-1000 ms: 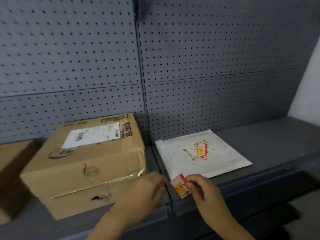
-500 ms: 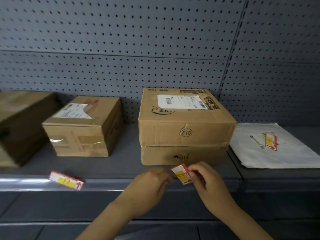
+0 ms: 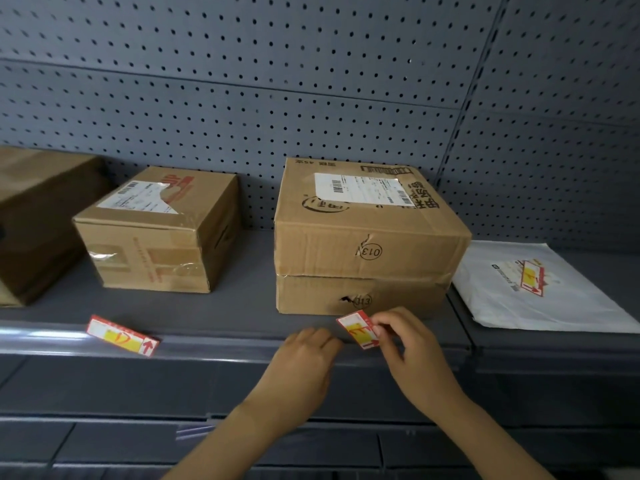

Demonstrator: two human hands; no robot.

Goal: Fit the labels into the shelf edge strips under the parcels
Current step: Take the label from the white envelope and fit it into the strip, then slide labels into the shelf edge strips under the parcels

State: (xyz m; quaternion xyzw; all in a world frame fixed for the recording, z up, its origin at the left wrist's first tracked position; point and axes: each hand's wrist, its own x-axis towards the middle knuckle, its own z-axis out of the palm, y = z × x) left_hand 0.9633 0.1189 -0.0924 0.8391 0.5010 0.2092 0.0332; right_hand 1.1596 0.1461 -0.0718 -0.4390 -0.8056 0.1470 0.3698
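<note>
My right hand pinches a small red, white and yellow label just above the shelf edge strip, in front of the large cardboard parcel. My left hand rests with curled fingers against the strip, just left of the label, holding nothing I can see. A second label sits tilted in the strip below the smaller cardboard parcel. A third label lies on the white mailer bag at the right.
A dark brown box stands at the far left of the grey shelf. Grey pegboard backs the shelf. A lower shelf edge runs beneath my forearms.
The view swung left from the white mailer to the two cardboard parcels. Both hands stayed together, the right keeping its label, now lowered close to the strip under the large parcel.
</note>
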